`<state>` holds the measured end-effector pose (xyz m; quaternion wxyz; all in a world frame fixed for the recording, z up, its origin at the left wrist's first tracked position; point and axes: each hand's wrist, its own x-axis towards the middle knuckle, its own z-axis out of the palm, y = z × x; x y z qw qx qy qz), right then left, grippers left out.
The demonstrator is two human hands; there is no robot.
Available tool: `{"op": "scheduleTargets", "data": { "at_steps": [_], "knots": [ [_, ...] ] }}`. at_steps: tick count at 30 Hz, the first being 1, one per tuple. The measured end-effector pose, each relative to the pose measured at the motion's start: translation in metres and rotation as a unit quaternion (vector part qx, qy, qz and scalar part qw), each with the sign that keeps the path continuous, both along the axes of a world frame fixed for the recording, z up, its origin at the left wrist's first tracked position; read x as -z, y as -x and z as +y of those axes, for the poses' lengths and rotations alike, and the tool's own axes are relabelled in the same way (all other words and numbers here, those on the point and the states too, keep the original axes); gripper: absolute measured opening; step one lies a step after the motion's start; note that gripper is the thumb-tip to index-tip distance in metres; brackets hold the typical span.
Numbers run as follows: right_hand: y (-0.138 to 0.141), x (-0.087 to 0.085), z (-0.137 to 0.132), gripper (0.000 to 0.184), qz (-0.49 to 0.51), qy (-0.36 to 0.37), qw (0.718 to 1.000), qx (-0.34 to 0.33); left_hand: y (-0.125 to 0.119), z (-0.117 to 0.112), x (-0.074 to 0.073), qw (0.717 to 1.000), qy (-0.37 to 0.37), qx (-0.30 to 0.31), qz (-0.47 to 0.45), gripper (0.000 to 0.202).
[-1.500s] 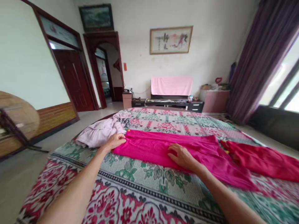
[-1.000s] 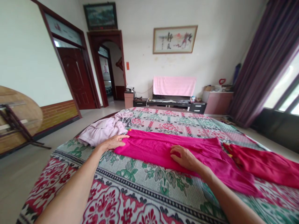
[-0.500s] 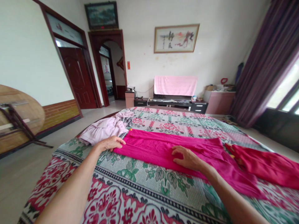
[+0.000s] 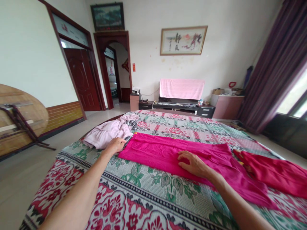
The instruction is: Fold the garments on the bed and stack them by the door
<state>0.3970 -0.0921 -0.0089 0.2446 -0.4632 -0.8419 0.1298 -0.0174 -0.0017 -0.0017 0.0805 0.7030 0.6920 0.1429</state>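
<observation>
A magenta garment (image 4: 158, 153) lies folded lengthwise across a floral bedspread (image 4: 134, 198). My left hand (image 4: 116, 145) rests at the garment's left end, fingers curled over the edge of the cloth. Flat on the garment's middle lies my right hand (image 4: 193, 163), fingers spread and pressing down. The garment's right part (image 4: 242, 185) trails toward me. A crumpled pale lilac garment (image 4: 106, 133) lies just beyond my left hand.
A red garment (image 4: 273, 175) lies at the right of the bed. A folded round wooden table (image 4: 21, 115) leans at the left wall. Behind the bed stand a low cabinet with a pink cloth (image 4: 181, 88), a pink cupboard (image 4: 226, 107) and purple curtains (image 4: 271, 70).
My left hand has slid slightly left, off the top of the cloth to its end edge, and its fingers have curled. My right hand has stayed flat on the garment. The view has shifted a little.
</observation>
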Motion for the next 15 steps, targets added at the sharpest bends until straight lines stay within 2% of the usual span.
{"op": "scheduleTargets", "data": {
  "at_steps": [3,8,9,11,13,15],
  "knots": [
    [0.000,0.002,0.001,0.017,0.001,-0.005,1.000,0.000,0.006,-0.003,0.002,0.997,-0.041,0.000,0.073,0.033],
    [0.003,0.002,0.000,0.015,0.012,-0.017,1.000,0.006,0.001,-0.006,0.003,0.991,-0.078,-0.069,0.080,0.037],
    [0.003,0.002,0.000,0.014,0.014,-0.019,1.000,0.006,-0.001,-0.006,0.004,0.991,-0.095,-0.060,0.074,0.038],
    [0.003,0.002,-0.001,0.014,0.018,-0.022,1.000,0.007,-0.004,-0.003,0.007,0.991,-0.122,-0.003,0.059,0.039],
    [0.003,0.002,-0.001,0.014,0.018,-0.024,1.000,0.007,-0.005,0.001,0.011,0.988,-0.128,0.072,0.052,0.039],
    [0.002,0.003,-0.001,0.014,0.015,-0.024,1.000,0.008,-0.004,0.004,0.015,0.985,-0.119,0.106,0.065,0.037]
  ]
}}
